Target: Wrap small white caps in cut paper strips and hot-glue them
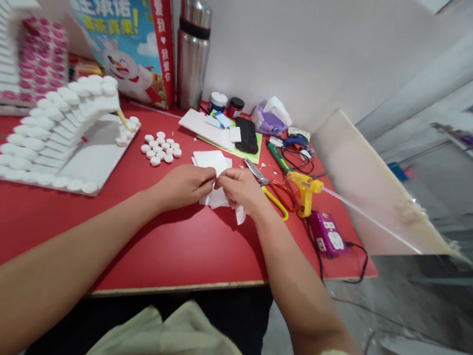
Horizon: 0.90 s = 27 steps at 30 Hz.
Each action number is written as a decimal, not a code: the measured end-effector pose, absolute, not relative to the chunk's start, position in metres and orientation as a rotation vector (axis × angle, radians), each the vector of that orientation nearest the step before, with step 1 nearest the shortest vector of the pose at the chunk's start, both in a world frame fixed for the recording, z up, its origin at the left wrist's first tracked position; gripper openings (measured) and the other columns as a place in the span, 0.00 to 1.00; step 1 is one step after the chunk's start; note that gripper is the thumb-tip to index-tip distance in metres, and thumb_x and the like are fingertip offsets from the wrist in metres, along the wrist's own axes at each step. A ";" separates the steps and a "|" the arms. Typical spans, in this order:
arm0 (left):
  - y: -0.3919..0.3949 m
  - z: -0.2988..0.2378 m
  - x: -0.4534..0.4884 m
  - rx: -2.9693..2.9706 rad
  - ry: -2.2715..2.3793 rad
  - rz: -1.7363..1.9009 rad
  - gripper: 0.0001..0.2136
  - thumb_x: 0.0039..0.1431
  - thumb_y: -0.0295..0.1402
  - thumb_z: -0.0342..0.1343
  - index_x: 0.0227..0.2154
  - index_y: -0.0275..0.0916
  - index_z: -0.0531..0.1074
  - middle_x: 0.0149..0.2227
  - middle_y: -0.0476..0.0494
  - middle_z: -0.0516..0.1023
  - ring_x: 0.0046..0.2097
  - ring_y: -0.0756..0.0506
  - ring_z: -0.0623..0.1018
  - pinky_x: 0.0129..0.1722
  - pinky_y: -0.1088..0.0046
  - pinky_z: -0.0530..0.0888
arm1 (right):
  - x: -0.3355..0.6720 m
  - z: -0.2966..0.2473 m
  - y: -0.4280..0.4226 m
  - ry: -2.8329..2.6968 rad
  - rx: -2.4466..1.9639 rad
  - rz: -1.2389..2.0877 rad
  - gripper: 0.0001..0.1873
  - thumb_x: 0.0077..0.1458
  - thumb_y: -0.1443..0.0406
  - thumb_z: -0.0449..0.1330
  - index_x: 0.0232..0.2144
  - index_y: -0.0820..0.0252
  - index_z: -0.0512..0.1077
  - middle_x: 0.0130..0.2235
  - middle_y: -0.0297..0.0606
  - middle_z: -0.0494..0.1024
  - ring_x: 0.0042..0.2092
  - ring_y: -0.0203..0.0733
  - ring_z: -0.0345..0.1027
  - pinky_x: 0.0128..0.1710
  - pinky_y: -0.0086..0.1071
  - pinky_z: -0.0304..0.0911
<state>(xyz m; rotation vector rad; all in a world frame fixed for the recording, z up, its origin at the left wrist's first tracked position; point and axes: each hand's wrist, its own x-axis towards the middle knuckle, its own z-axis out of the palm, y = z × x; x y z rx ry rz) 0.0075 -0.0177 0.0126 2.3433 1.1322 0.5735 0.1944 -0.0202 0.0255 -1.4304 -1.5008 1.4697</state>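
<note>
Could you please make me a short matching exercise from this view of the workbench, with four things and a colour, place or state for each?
Things
1. White paper
2. Glue gun
3. Metal flask
4. Round white pieces

Descriptions
A. Silver, standing upright
B. Grouped in a loose cluster
C. Lying beneath the left hand and right hand
D. Yellow, beside the purple box

Pairs: 1-C, 2-D, 3-A, 4-B

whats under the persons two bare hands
Thin white paper-like sheets lie on the glossy red tabletop, partly beneath the bare left hand and bare right hand. Edges show beyond both hands; the covered part, and anything between sheets and tabletop, can't be seen.
</note>
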 end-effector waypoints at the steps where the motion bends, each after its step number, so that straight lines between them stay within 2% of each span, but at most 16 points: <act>1: -0.018 0.012 0.008 2.450 1.171 0.565 0.14 0.66 0.37 0.44 0.32 0.38 0.71 0.30 0.39 0.79 0.31 0.43 0.74 0.30 0.67 0.60 | 0.193 0.024 -0.020 -1.446 -1.402 1.499 0.07 0.50 0.65 0.60 0.21 0.58 0.71 0.11 0.20 0.57 0.12 0.27 0.48 0.11 0.23 0.49; 5: -0.021 0.014 0.010 2.457 1.215 0.652 0.15 0.66 0.36 0.44 0.34 0.37 0.74 0.32 0.37 0.81 0.33 0.42 0.76 0.31 0.67 0.61 | 0.191 0.024 -0.021 -1.349 -1.325 1.542 0.09 0.50 0.62 0.61 0.21 0.57 0.70 0.11 0.19 0.54 0.13 0.28 0.46 0.12 0.24 0.52; 7: -0.021 0.016 0.011 2.148 1.176 0.754 0.13 0.65 0.37 0.47 0.32 0.37 0.73 0.30 0.39 0.80 0.29 0.44 0.75 0.30 0.69 0.64 | 0.191 0.027 -0.023 -1.434 -1.316 1.455 0.08 0.50 0.62 0.60 0.21 0.57 0.71 0.12 0.20 0.57 0.13 0.29 0.49 0.12 0.25 0.52; 9: -0.019 0.018 0.012 1.673 1.117 0.769 0.13 0.64 0.38 0.47 0.29 0.37 0.72 0.27 0.40 0.80 0.23 0.48 0.71 0.25 0.72 0.65 | 0.193 0.030 -0.025 -1.551 -1.329 1.305 0.08 0.50 0.63 0.59 0.22 0.57 0.71 0.13 0.22 0.62 0.14 0.30 0.54 0.13 0.25 0.51; 10: -0.018 0.019 0.013 1.431 1.064 0.706 0.14 0.64 0.37 0.46 0.28 0.37 0.71 0.26 0.39 0.80 0.19 0.49 0.69 0.21 0.73 0.64 | 0.194 0.031 -0.025 -1.601 -1.337 1.232 0.08 0.51 0.63 0.58 0.22 0.58 0.71 0.14 0.23 0.63 0.14 0.31 0.56 0.14 0.25 0.50; 12: -0.015 0.021 0.014 1.075 0.990 0.565 0.17 0.65 0.39 0.42 0.25 0.37 0.70 0.23 0.36 0.78 0.15 0.51 0.65 0.14 0.76 0.53 | 0.197 0.032 -0.026 -1.680 -1.346 1.120 0.07 0.52 0.63 0.58 0.24 0.58 0.72 0.16 0.24 0.65 0.16 0.31 0.58 0.16 0.26 0.51; 14: -0.012 0.023 0.013 0.902 0.910 0.467 0.18 0.65 0.39 0.42 0.24 0.37 0.68 0.20 0.34 0.77 0.12 0.53 0.61 0.12 0.79 0.46 | 0.200 0.032 -0.026 -1.781 -1.325 1.023 0.07 0.53 0.64 0.58 0.25 0.58 0.73 0.17 0.25 0.65 0.19 0.31 0.59 0.20 0.26 0.52; 20: -0.010 0.023 0.009 0.704 0.786 0.460 0.12 0.60 0.33 0.47 0.22 0.37 0.66 0.19 0.36 0.75 0.11 0.53 0.60 0.08 0.81 0.48 | 0.203 0.024 -0.020 -2.069 -1.250 0.724 0.10 0.57 0.64 0.59 0.26 0.61 0.76 0.25 0.31 0.74 0.28 0.33 0.63 0.30 0.29 0.54; 27: -0.013 0.014 0.011 0.931 0.784 0.658 0.08 0.58 0.33 0.55 0.26 0.37 0.68 0.21 0.42 0.75 0.13 0.54 0.62 0.12 0.81 0.52 | 0.200 0.021 -0.021 -1.972 -1.355 0.708 0.08 0.59 0.61 0.60 0.30 0.58 0.73 0.21 0.28 0.71 0.25 0.34 0.62 0.28 0.29 0.54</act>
